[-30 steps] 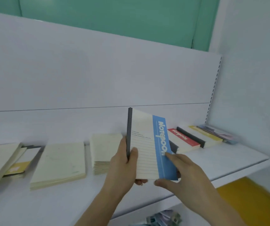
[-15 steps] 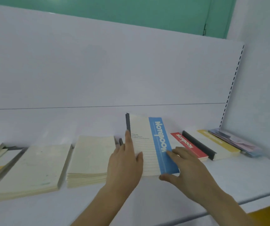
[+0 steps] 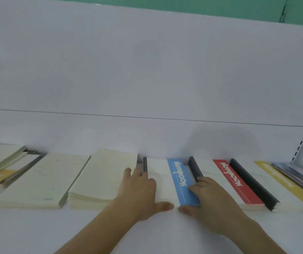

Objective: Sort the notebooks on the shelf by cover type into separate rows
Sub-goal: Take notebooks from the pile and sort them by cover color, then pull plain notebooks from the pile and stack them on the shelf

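Lying flat on the white shelf, the blue-striped notebook sits between a cream stack and a red-striped notebook. The left hand rests on its left part, fingers straight and spread, gripping nothing. The right hand lies flat on its blue band, thumb at the near edge. Further right lies a yellow-striped notebook.

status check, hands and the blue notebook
Left hand and right hand flat on blue notebook. It lies flat on shelf, beside red notebook. Nothing in the way.
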A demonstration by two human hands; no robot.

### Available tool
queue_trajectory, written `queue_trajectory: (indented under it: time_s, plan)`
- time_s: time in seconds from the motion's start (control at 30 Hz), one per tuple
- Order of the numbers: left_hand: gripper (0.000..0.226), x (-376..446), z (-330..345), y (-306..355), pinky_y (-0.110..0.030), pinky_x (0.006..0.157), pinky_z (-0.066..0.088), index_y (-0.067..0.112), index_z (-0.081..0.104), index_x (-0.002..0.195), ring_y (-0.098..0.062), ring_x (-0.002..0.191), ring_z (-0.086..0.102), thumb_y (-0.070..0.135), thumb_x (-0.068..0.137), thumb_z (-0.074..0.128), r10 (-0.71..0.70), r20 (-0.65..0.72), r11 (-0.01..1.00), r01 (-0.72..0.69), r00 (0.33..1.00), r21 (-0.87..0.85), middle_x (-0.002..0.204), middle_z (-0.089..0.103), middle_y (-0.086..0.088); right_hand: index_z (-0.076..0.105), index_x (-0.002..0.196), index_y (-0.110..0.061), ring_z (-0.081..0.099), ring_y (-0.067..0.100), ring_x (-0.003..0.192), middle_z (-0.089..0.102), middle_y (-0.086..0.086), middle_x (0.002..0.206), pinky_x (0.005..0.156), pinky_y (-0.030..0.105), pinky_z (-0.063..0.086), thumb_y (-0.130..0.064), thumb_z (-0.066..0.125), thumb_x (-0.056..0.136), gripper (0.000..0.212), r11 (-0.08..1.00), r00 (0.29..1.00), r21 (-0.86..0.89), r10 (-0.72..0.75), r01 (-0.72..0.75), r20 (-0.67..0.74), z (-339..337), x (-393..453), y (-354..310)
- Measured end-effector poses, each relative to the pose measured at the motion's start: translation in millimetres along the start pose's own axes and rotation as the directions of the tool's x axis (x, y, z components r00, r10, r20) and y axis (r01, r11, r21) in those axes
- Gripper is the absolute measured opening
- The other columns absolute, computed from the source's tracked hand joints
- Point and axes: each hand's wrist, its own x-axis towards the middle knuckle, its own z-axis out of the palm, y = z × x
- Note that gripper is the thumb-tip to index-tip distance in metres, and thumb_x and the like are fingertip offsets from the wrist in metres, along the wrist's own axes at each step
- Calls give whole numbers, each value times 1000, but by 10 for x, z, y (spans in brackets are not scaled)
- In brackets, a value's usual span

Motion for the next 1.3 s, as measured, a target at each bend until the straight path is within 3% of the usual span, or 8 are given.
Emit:
queue_trajectory:
  time_s: [0.17,0.3,0.5,0.73,0.9,1.03,1.17,1.3]
  plan:
    - [82,27,-31,-36,-52,116,17,20,56,116,-27,123,43,89,76,37,13,118,999,-9,993,-34,117,60,-7,59,112,-29,44,13,113,56,-10,109,95,28,39,-89,21,64,86,997,997,4,-77,77,17,25,73,144]
    - [76,102,-23,-120,-44,110,26,22,57,115,-25,115,49,85,75,48,52,146,998,-47,988,-40,106,61,-4,58,114,-30,44,15,111,57,-9,108,93,27,38,-84,37,75,69,991,992,-55,-125,126,17,-18,111,172]
    - [84,131,-30,-115,-41,111,25,25,50,127,-24,114,48,85,69,54,30,199,997,-16,980,-69,106,62,-3,46,133,-34,41,15,114,54,-7,116,98,29,38,-81,48,72,77,988,982,-13,-152,154,110,-63,197,276]
    - [78,144,-79,-119,-36,104,32,25,45,135,-24,109,48,74,77,60,40,205,992,-14,978,-128,105,60,-1,43,134,-30,43,16,113,53,-6,119,95,29,41,-70,57,73,74,990,973,-13,-136,141,187,-183,251,240]
    - [81,88,-37,-105,-39,114,25,24,47,135,-26,127,32,77,75,57,29,80,999,-26,996,-32,127,45,-4,42,138,-32,42,16,117,53,-7,123,102,30,34,-74,53,77,75,985,975,-77,-141,156,174,-234,187,210]
    - [88,-22,-58,-105,-38,119,19,26,40,143,-22,143,19,81,76,51,15,-43,994,-20,999,-112,145,37,0,42,141,-33,36,15,131,40,-10,142,110,32,33,-83,44,77,81,982,983,-56,-175,178,61,-323,131,150]
    - [59,-211,-105,-159,-30,111,31,27,50,137,-13,131,40,66,93,43,-155,-313,959,66,937,-277,136,50,9,32,147,-33,20,11,144,23,-10,155,114,27,28,-71,39,90,69,972,963,32,-225,233,-150,-299,144,-128]
    - [51,-530,-39,-435,-34,99,46,22,67,115,-17,111,59,55,92,36,-280,-439,940,152,854,-304,113,64,7,23,152,-31,3,13,150,13,-9,162,120,29,11,-65,33,95,67,956,950,60,-278,289,-145,-199,196,-613]
